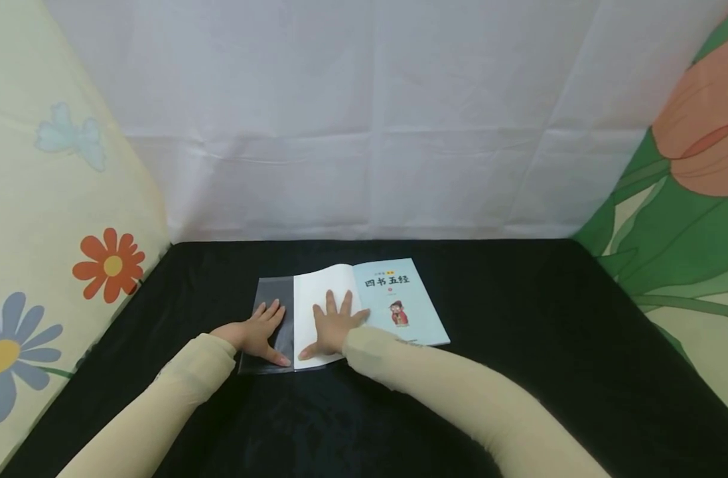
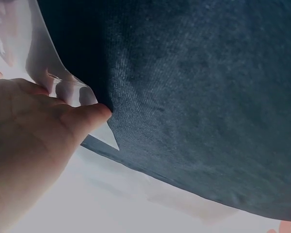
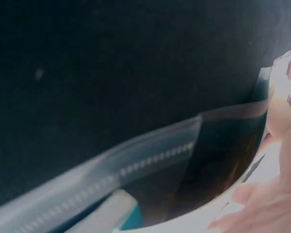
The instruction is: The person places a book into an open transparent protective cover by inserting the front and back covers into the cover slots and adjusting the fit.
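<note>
Showed, largest first, a white curtain (image 1: 375, 133) behind a black tablecloth (image 1: 549, 372). Showed next, lying opened mid-cloth, the illustrated book 四书五经 (image 1: 423, 325), with a bowed white leaf (image 1: 306, 299) to the left of its pale-blue page (image 1: 375, 269). Risked, by judgement, a spring-back of this leaf upon too early a lifting of the right hand (image 1: 334, 328), spread on the paper without grasping. Included a clear plastic book jacket (image 1: 274, 289), projecting past the leaf's left edge beneath the left hand (image 1: 259, 332), likewise with fingers extended and thumb apart, gripping nothing. Risked slippage or wrinkling of the thin jacket through unequal pressure from the two sides, and a crease in the leaf through over-firm flattening of the bow. Revealed, smallest and in the right wrist view, a dashed seam (image 3: 155, 158) along the jacket's margin, probably liable to pucker under skewed pulling.
</note>
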{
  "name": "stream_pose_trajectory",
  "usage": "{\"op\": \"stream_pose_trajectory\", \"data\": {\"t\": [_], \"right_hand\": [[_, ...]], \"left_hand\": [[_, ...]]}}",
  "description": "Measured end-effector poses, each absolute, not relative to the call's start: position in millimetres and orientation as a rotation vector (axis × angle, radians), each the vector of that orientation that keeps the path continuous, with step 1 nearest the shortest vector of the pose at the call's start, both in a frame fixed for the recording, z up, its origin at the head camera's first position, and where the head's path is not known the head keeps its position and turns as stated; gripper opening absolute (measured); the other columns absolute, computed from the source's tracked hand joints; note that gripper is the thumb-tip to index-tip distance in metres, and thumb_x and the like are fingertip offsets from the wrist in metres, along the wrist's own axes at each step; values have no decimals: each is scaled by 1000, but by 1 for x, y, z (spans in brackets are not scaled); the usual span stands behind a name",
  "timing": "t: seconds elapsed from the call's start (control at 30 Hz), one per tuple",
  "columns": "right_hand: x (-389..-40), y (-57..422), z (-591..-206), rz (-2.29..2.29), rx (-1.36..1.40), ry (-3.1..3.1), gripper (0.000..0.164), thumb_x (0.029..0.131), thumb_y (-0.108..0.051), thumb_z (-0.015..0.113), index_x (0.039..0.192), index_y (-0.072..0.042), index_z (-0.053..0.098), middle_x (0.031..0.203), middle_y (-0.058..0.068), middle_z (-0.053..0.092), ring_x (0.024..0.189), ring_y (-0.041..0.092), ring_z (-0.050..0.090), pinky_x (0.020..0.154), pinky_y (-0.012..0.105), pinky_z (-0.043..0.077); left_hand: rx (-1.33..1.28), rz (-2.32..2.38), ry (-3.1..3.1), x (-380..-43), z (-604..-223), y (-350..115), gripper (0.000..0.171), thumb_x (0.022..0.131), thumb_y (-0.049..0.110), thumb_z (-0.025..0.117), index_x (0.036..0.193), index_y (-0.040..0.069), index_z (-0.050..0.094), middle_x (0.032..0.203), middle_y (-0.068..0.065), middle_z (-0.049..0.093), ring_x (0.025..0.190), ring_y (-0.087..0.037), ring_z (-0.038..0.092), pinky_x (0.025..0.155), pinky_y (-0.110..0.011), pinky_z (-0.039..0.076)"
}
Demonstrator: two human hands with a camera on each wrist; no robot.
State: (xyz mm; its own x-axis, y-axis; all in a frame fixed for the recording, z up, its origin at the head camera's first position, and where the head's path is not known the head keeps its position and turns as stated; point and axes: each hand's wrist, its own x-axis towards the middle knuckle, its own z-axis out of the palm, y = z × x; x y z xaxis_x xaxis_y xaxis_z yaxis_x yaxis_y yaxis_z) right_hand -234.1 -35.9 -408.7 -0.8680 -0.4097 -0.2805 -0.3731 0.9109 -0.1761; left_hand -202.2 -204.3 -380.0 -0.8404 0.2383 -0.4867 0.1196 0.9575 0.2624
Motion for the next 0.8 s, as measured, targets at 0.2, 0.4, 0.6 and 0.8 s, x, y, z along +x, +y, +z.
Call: {"op": "stream_pose_trajectory", "data": {"t": [0.2,0.4,0.6,0.8], "right_hand": [[-235,-31,-411,-142,-725,2734,89,79,-63,68,152,-23,35,163,7,9,144,47,-2,104,72,16],[-237,-18,-409,47,-964,2713,94,80,-74,57,154,-21,31,163,1,9,147,37,-4,105,72,12],[-234,-15,-409,64,-924,2714,101,77,-78,55,155,-19,28,162,5,13,147,38,0,101,74,19],[-234,-15,-408,59,-933,2752,100,77,-78,56,154,-19,30,162,4,16,147,37,3,101,73,20]], "left_hand": [[241,292,2574,-202,-382,-205,108,79,45,78,150,-9,16,157,-30,4,142,-50,-1,110,-63,14],[228,273,2580,-202,-384,-205,109,78,47,78,151,-8,17,158,-29,5,143,-50,0,110,-63,15],[227,283,2581,-202,-383,-204,109,79,46,78,151,-8,17,158,-29,4,143,-49,-1,111,-62,15],[229,273,2582,-203,-379,-204,109,79,46,78,151,-8,16,158,-29,4,143,-49,-1,111,-62,15]]}}
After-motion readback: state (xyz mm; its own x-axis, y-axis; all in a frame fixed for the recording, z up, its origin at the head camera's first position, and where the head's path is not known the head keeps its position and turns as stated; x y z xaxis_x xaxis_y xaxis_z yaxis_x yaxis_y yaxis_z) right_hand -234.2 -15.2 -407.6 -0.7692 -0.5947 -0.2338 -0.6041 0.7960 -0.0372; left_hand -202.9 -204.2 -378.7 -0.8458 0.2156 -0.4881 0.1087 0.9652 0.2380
